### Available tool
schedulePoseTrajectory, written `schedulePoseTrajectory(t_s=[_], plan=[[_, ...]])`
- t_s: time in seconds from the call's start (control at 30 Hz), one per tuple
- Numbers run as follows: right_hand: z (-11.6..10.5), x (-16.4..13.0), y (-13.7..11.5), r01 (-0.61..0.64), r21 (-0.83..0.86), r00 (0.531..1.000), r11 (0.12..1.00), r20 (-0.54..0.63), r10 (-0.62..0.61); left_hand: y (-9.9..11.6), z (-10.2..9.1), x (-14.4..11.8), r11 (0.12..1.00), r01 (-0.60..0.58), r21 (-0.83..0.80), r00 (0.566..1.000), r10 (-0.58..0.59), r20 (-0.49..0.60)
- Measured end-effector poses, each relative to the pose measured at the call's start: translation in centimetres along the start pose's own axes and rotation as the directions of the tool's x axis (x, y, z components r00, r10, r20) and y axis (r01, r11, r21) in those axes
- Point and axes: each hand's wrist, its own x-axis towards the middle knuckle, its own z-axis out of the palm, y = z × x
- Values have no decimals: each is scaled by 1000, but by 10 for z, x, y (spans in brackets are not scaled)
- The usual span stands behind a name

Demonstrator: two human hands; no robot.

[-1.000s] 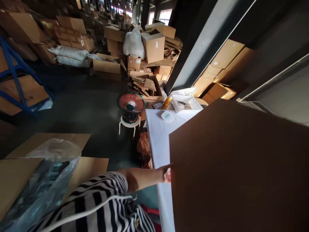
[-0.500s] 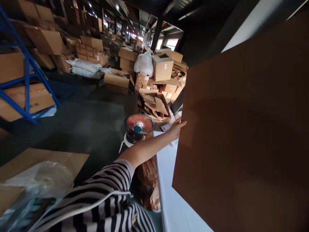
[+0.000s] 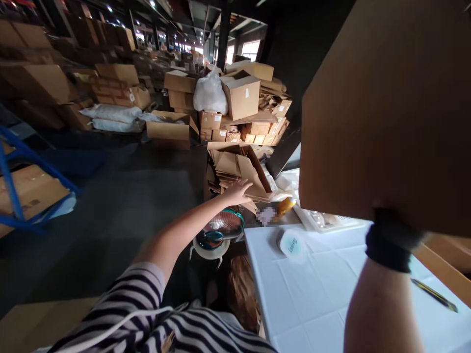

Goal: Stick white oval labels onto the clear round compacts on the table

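Observation:
A large piece of brown cardboard fills the upper right, raised above the white-covered table. My right hand, with a dark band at the wrist, is at its lower edge and grips it; its fingers are hidden in shadow. My left hand is stretched forward, empty, fingers apart, above the fan and in front of an open carton packed with flattened cardboard. A white round-cornered item with teal lettering lies on the table, and a yellow-and-black cutter rests near the right side.
A small fan stands on the floor left of the table, beside a crumpled brown bag. A white tray sits at the table's far edge. Stacked cartons stand behind, and a blue metal frame at the left.
My left hand has let go of the cardboard's left edge and moved left and a little down. The cardboard has risen to the right, uncovering the table, and my right forearm has come into view.

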Motion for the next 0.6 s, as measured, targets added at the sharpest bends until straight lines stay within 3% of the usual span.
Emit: schedulePoseTrajectory(t_s=[0.1, 0.23, 0.33, 0.43, 0.5, 0.6], plan=[[77, 30, -5, -62, 189, 998, 980, 31, 57, -14, 10, 14, 976, -2, 216, 991, -27, 131], [179, 60, 10, -140, 290, 979, 947, 183, 88, -16, 33, 41, 916, -152, 371, 967, 60, 248], [240, 69, 35, -246, 293, 936, 924, 320, 148, -16, 52, 59, 891, -219, 399, 939, 81, 335], [286, 68, 68, -329, 269, 874, 905, 449, 184, -18, 60, 71, 896, -226, 381, 934, 88, 346], [308, 64, 89, -379, 261, 833, 888, 513, 205, -19, 50, 76, 910, -219, 353, 946, 109, 306], [326, 62, 114, -432, 264, 808, 862, 537, 240, -15, 4, 82, 921, -214, 325, 973, 173, 150]])
